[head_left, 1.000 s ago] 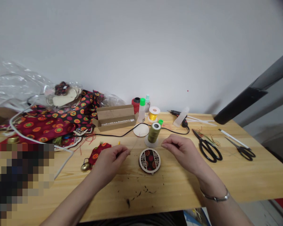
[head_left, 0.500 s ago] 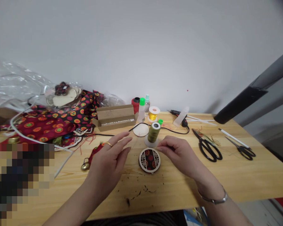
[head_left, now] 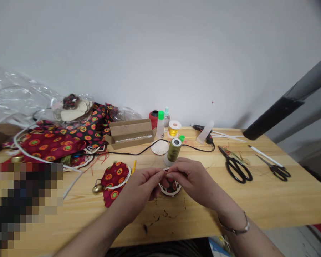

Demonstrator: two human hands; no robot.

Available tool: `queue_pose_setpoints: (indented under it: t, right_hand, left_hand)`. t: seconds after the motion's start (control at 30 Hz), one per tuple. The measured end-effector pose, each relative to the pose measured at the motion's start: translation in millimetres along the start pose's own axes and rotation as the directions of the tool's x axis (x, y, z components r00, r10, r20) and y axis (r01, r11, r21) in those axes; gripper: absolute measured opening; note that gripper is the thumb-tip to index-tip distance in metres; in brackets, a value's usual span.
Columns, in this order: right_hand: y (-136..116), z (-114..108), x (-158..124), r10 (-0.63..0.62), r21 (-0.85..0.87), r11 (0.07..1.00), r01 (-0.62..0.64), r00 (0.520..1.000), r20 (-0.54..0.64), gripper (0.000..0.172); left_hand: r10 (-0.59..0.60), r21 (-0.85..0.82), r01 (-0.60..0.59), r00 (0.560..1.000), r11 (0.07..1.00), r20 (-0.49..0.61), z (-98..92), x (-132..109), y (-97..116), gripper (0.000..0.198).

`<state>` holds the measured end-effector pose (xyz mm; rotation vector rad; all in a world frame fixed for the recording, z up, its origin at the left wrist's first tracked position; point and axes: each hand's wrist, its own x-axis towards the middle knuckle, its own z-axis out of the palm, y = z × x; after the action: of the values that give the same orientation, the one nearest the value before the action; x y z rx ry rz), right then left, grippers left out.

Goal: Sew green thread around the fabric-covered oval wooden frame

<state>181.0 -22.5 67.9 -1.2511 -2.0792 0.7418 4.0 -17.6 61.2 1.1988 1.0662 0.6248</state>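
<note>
My left hand point(head_left: 143, 187) and my right hand point(head_left: 191, 180) meet fingertip to fingertip just above a round wooden lattice disc point(head_left: 171, 188) backed with red patterned fabric. Both hands pinch at something tiny between them; it is too thin to make out. An olive thread spool point(head_left: 174, 150) stands upright right behind my fingers. Left of my left hand lies a fabric-covered round piece point(head_left: 115, 176) with a small brass bell point(head_left: 97, 188) beside it.
Two black scissors point(head_left: 237, 167) point(head_left: 275, 170) and a white pen point(head_left: 263, 156) lie at the right. An open cardboard box point(head_left: 131, 134), glue bottles point(head_left: 161, 125), a gold spool point(head_left: 174, 128) and a glue gun with black cord point(head_left: 204, 135) sit behind. Patterned fabric point(head_left: 50, 144) and plastic wrap pile up at the left.
My left hand went from a pinch to open fingers, then back to a pinch. Both hands have drawn together over the lattice disc. The fabric round piece is now uncovered.
</note>
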Motion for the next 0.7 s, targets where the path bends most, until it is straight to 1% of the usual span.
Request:
queue_pose_setpoints:
  t: [0.1,0.3,0.4,0.47,0.6,0.7]
  right_hand:
    - [0.6,0.8,-0.7,-0.008,0.003,1.0,0.008,1.0,-0.004,0.017]
    - [0.9,1.2,-1.6,-0.032,0.014,0.999,0.032,0.999,-0.004,0.016]
    - [0.9,1.3,-1.3,-0.035,0.017,0.999,0.035,0.999,-0.002,0.015]
    - [1.4,2.2,-1.1,-0.037,0.018,0.999,0.037,0.999,-0.002,0.015]
    - [3.3,4.5,-1.3,-0.035,0.016,0.999,0.036,0.999,-0.004,0.015]
    - [6.6,1.2,-2.4,-0.016,-0.001,1.0,0.016,1.0,-0.003,0.014]
  left_hand:
    - [-0.007,0.021,0.006,1.0,1.0,0.01,-0.9,-0.6,0.4,0.03]
    - [0.007,0.167,-0.014,0.999,0.986,0.043,-4.5,-1.6,0.5,0.025]
    - [0.022,0.233,-0.03,0.999,0.972,0.035,-5.2,-2.6,1.4,0.024]
    - [0.063,0.281,-0.067,0.998,0.957,0.023,-5.1,-3.7,1.3,0.024]
    - [0.187,0.391,-0.177,0.982,0.903,0.012,-6.2,-5.2,-0.3,0.025]
    - [0.237,0.472,-0.198,0.971,0.859,-0.025,-10.6,-4.5,-1.3,0.027]
